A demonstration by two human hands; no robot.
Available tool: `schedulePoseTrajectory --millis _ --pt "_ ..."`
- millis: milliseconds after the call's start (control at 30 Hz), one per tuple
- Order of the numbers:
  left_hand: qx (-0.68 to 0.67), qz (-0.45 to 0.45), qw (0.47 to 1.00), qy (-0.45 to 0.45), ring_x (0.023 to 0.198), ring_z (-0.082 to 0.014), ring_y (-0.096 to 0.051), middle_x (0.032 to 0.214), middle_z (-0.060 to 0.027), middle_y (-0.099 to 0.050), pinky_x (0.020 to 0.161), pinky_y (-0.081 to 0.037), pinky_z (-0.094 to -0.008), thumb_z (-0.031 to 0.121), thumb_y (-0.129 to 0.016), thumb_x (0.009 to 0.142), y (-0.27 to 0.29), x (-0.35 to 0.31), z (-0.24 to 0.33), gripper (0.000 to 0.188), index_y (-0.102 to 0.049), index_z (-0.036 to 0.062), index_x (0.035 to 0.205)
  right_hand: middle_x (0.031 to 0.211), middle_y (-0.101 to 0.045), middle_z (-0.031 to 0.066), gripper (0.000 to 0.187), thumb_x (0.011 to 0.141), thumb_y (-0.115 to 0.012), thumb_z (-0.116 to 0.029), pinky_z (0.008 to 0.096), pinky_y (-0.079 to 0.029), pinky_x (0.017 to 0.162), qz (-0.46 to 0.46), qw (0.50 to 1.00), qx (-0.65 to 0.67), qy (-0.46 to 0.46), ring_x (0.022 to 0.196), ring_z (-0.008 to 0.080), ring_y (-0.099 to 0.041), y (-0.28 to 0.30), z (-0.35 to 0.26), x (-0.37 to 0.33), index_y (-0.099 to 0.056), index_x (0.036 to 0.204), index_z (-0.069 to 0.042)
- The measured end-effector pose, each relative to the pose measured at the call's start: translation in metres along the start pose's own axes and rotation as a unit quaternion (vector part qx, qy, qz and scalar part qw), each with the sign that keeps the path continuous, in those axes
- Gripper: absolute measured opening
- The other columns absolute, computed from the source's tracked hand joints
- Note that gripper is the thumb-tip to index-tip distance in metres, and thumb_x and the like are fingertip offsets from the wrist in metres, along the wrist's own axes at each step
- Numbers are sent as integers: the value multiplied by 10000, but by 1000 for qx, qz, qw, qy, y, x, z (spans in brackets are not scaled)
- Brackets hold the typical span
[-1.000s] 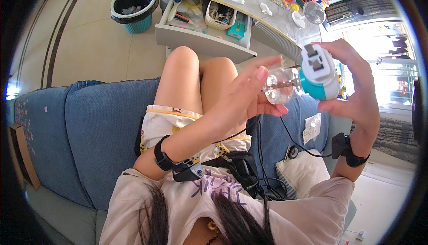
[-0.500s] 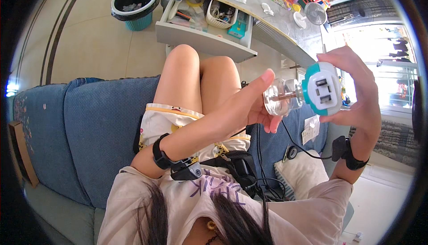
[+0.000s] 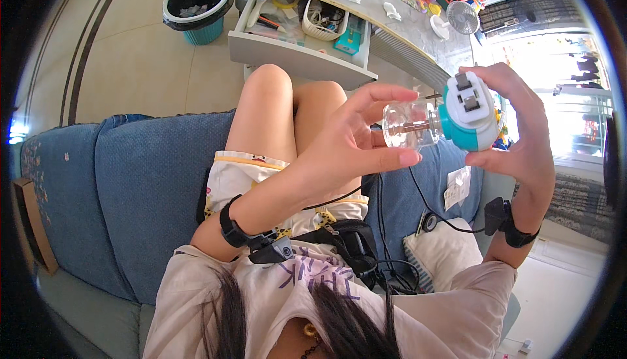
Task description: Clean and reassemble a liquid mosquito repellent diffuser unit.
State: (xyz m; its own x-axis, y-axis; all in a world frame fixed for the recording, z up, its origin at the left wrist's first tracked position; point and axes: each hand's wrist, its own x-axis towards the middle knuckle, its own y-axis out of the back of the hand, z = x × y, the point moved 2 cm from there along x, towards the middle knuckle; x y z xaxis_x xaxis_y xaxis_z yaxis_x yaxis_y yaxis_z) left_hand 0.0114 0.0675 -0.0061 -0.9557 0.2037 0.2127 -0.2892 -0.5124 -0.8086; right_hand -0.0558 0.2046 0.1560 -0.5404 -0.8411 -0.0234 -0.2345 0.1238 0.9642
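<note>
Between my hands, over the right side of my lap, is a white and teal plug-in liquid vaporizer (image 3: 469, 114), its plug prongs facing up toward me. A clear bottle (image 3: 408, 125) with a brown wick sticks out from its left side, joined to the teal part. My left hand (image 3: 359, 130) is around the bottle, fingers above and behind it and thumb along its lower side. My right hand (image 3: 522, 121) grips the vaporizer from the right, with fingers at its top and thumb at its bottom.
A blue sofa (image 3: 163, 196) is under me. Ahead, an open drawer (image 3: 300, 59) holds a white basket and a teal box below a grey desk (image 3: 418, 29). A lined trash bin (image 3: 202, 32) stands left of it. Black cables (image 3: 385, 228) run beside a pillow (image 3: 444, 254) at right.
The vaporizer has turned so that its prong face has shifted upward. My left hand has rolled around the bottle; its thumb went from the upper side to the lower.
</note>
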Motion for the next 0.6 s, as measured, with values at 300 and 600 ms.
schedulePoseTrajectory --millis 300,600 --pt "-107 -54 979 162 813 -201 -609 893 -132 -604 695 -500 -306 491 -380 917 11 -1 -7 526 -464 32 1159 1101 -568 154 897 542 -770 -562 334 -413 826 12 1000 21 -3 926 213 -556 12 5 -6 -517 1138 59" --pt "-96 -28 983 156 727 -181 -605 792 -108 -588 668 -494 -271 465 -382 931 13 -1 -2 465 -460 33 1085 1040 -582 115 818 536 -821 -380 317 -425 853 54 995 88 14 958 207 -570 16 16 -15 -514 1165 43"
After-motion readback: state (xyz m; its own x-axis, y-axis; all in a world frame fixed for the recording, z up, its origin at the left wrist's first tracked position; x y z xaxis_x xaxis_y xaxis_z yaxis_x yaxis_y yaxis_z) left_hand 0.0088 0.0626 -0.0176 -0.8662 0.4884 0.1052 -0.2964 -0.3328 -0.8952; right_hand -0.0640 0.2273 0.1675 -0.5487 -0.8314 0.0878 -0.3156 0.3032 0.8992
